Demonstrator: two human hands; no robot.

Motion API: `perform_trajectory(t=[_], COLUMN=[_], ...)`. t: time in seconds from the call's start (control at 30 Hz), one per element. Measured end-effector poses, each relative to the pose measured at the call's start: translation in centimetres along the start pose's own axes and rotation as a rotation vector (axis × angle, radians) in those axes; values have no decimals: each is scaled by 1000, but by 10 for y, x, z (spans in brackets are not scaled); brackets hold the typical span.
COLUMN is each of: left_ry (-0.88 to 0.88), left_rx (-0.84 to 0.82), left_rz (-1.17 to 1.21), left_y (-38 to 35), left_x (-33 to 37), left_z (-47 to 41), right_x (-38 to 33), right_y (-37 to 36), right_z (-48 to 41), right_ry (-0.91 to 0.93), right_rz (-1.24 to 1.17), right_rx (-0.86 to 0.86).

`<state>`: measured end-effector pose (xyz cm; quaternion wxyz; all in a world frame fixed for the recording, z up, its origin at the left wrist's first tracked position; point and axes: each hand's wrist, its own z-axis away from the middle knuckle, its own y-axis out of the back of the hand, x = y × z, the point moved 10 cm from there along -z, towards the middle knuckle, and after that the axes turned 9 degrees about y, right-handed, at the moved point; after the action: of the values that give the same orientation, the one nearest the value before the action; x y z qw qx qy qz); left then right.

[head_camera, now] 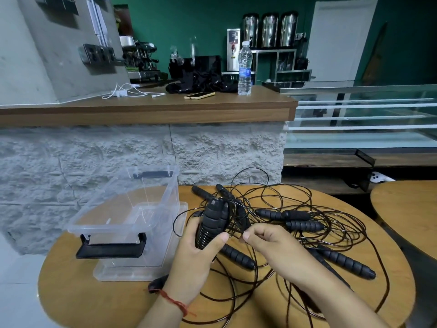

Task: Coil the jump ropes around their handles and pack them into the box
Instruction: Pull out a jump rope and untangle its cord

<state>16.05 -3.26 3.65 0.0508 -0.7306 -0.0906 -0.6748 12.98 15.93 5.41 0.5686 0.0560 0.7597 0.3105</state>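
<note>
Coiling rope point(235, 229) at the counter point(94, 300)
Left hand point(197, 255) grips two handles point(212, 222), right hand point(268, 243) pinches the rope; box point(106, 229) stands open alongside.

Indoor light, even and moderately bright on my feed. Shadows on the tabletop point(106, 304) weak and soft-edged. Floor point(19, 292) at lower left washed pale. Centre sharp: I read the ribbing on the handles point(212, 223) cleanly; thin ropes point(331, 230) slightly smeared. Wide lens bows the counter point(146, 107) edge toward the borders. Urns point(269, 30) at back soft. Pale streaked reflections on the glass case point(364, 114) at right.
</note>
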Motion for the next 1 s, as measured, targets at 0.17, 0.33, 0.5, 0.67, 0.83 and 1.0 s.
perform_trajectory(t=[0.17,0.33,0.5,0.67,0.83,1.0], left_ry=[-26,-29,-112,-207,-276,-188], left_rx=[67,56,145,242,351,256], left_rz=[-59,28,-165,-541,-819,-934], left_y=[-1,-3,1,-5,-8,-5], left_x=[3,5,8,10,23,8], left_z=[3,5,9,14,12,3], right_x=[6,15,6,-20,-46,-73], right_y=[-5,-13,-21,-15,-24,-13], right_z=[3,10,12,16,27,34], right_ry=[-53,-212,-124,75,140,211], right_rz=[-142,-417,-300,212,332,550], right_rx=[74,108,27,89,65,85])
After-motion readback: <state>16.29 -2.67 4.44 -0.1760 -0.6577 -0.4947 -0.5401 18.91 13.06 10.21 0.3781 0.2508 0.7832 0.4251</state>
